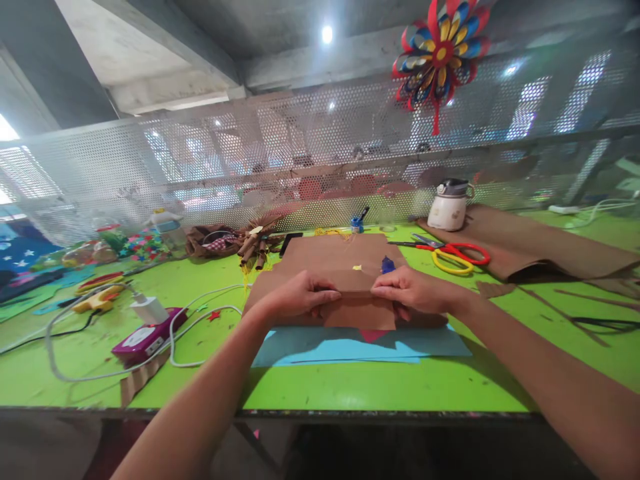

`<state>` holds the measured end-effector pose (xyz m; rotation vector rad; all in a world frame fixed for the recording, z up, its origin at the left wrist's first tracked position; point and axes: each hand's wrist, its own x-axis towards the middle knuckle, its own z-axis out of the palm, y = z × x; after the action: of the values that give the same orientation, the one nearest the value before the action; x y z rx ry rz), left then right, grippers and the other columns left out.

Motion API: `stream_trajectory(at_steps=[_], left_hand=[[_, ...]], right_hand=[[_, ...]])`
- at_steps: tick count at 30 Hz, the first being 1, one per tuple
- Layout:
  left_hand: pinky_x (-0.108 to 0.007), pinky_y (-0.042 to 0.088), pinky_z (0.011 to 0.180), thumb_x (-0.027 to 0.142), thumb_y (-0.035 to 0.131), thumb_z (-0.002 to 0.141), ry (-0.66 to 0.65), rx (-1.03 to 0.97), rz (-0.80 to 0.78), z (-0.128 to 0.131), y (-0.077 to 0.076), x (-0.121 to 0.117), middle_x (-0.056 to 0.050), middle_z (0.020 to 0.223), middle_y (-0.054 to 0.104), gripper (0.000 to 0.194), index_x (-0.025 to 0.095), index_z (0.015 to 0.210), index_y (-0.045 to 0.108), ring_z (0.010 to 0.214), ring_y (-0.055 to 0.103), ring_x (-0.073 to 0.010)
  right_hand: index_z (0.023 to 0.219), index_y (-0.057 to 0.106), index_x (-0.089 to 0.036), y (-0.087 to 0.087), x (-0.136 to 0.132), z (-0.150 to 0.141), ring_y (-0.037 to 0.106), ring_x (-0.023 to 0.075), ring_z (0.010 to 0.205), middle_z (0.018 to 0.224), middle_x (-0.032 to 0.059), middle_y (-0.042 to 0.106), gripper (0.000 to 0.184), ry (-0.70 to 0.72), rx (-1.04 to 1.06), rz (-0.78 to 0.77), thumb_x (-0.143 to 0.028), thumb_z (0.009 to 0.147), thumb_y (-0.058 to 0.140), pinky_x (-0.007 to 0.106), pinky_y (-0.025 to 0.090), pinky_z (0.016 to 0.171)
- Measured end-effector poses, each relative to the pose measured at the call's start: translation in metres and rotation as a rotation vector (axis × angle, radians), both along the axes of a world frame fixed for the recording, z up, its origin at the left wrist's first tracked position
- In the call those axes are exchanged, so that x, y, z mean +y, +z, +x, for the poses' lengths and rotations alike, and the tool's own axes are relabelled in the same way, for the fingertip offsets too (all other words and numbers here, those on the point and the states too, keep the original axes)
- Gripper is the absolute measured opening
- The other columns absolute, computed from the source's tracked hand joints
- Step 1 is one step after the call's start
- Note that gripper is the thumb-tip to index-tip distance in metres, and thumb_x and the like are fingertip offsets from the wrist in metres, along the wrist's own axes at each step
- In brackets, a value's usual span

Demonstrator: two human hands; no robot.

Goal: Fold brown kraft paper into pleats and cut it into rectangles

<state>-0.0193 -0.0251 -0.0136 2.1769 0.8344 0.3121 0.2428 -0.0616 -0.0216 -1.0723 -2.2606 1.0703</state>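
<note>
Squarely between the two hands lies a folded brown paper strip [356, 295], just above the near part of the larger brown paper sheet [335, 252] on the bright green tabletop [300, 393]. The left hand [303, 293] has its thumb and fingers pinched together on one end of the strip, and the right hand [413, 290] is pinched on the other end — both clamped, palms facing inward. A brown flap hangs toward the near edge, with a bit of pink paper [379, 335] peeking out below it. Light blue paper [345, 348] lies nearest the person, partly under the brown.

Just beyond the strip sit a small yellow scrap [357, 267] and, near the right hand, a dark blue object [387, 265] too small to identify. Farther right are scissors with red handles [470, 253] and scissors with yellow handles [453, 263], then a white jug with a black lid [447, 211] beside a wide folded piece of brown paper [525, 243].

Over on the left — well apart from the strip — a purple power strip [150, 339] holds a white plug adapter [150, 309], with a red star [214, 315] nearby.
</note>
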Motion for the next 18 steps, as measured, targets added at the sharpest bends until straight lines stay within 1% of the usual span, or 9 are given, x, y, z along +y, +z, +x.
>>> stream_trajectory(at_steps=[4,6,7,10,12,13,15,17,18], left_hand=[[-0.02,0.04,0.052,0.046,0.051,0.087,0.05,-0.068,-0.057,0.0,-0.001,0.001,0.002,0.063,0.052,0.035,0.014,0.078,0.059,0.056,0.05,-0.0086],[-0.021,0.041,0.054,0.046,0.049,0.088,0.038,-0.093,-0.059,-0.001,-0.001,0.002,0.002,0.063,0.051,0.035,0.014,0.075,0.057,0.058,0.049,-0.0089],[-0.021,0.042,0.055,0.045,0.049,0.088,0.035,-0.1,-0.062,-0.002,0.0,0.002,0.002,0.063,0.051,0.035,0.014,0.074,0.056,0.059,0.049,-0.009],[-0.021,0.041,0.055,0.044,0.051,0.087,0.079,-0.14,-0.079,-0.004,0.003,0.004,0.003,0.063,0.048,0.032,0.014,0.077,0.058,0.059,0.046,-0.0091],[-0.02,0.039,0.055,0.042,0.055,0.085,0.114,-0.216,-0.108,-0.005,0.004,0.002,0.003,0.064,0.047,0.029,0.014,0.081,0.061,0.06,0.045,-0.0087],[-0.02,0.038,0.055,0.041,0.057,0.084,0.127,-0.273,-0.154,-0.004,0.004,0.0,0.003,0.065,0.047,0.028,0.014,0.084,0.062,0.06,0.044,-0.0085],[-0.021,0.04,0.059,0.04,0.063,0.081,0.128,-0.395,-0.332,-0.001,0.003,-0.005,0.002,0.067,0.048,0.027,0.014,0.089,0.063,0.063,0.046,-0.0089],[-0.024,0.043,0.066,0.038,0.068,0.076,0.092,-0.471,-0.548,0.004,-0.001,-0.01,0.001,0.07,0.051,0.029,0.014,0.091,0.063,0.066,0.049,-0.0105],[-0.026,0.044,0.069,0.037,0.071,0.074,0.064,-0.481,-0.632,0.007,-0.003,-0.012,-0.001,0.072,0.054,0.03,0.014,0.091,0.063,0.068,0.051,-0.0114]], right_hand=[[0.07,0.054,-0.016,-0.001,0.0,0.0,0.043,0.0062,0.037,0.049,-0.0029,0.055,0.04,-0.045,0.018,0.022,-0.05,0.089,0.045,0.02,0.032,0.042],[0.071,0.055,-0.016,-0.002,0.001,0.002,0.043,0.0065,0.037,0.049,-0.003,0.055,0.042,-0.053,0.039,-0.009,-0.053,0.088,0.046,0.021,0.033,0.041],[0.072,0.056,-0.016,-0.002,0.002,0.003,0.046,0.0073,0.038,0.05,-0.0026,0.055,0.042,-0.046,0.064,-0.035,-0.054,0.087,0.047,0.021,0.034,0.042],[0.082,0.063,-0.014,-0.004,0.007,0.008,0.057,0.0114,0.053,0.065,0.0024,0.063,0.045,-0.041,0.244,-0.087,-0.057,0.086,0.049,0.024,0.044,0.051],[0.096,0.065,-0.014,-0.003,0.008,0.009,0.061,0.0138,0.067,0.079,0.0063,0.066,0.047,-0.088,0.416,-0.087,-0.057,0.086,0.049,0.025,0.048,0.06],[0.106,0.064,-0.014,-0.002,0.007,0.009,0.062,0.0148,0.073,0.086,0.0074,0.067,0.047,-0.107,0.479,-0.085,-0.055,0.086,0.051,0.026,0.049,0.064],[0.123,0.055,-0.02,0.001,0.001,0.004,0.063,0.0169,0.086,0.098,0.0074,0.067,0.05,-0.088,0.529,-0.099,-0.048,0.082,0.06,0.027,0.05,0.072],[0.13,0.05,-0.026,0.004,-0.007,-0.004,0.062,0.0187,0.095,0.107,0.0064,0.066,0.057,-0.002,0.504,-0.116,-0.041,0.077,0.068,0.028,0.05,0.076],[0.128,0.053,-0.027,0.006,-0.012,-0.007,0.062,0.0192,0.096,0.11,0.0061,0.065,0.056,0.045,0.485,-0.118,-0.04,0.076,0.07,0.028,0.05,0.076]])
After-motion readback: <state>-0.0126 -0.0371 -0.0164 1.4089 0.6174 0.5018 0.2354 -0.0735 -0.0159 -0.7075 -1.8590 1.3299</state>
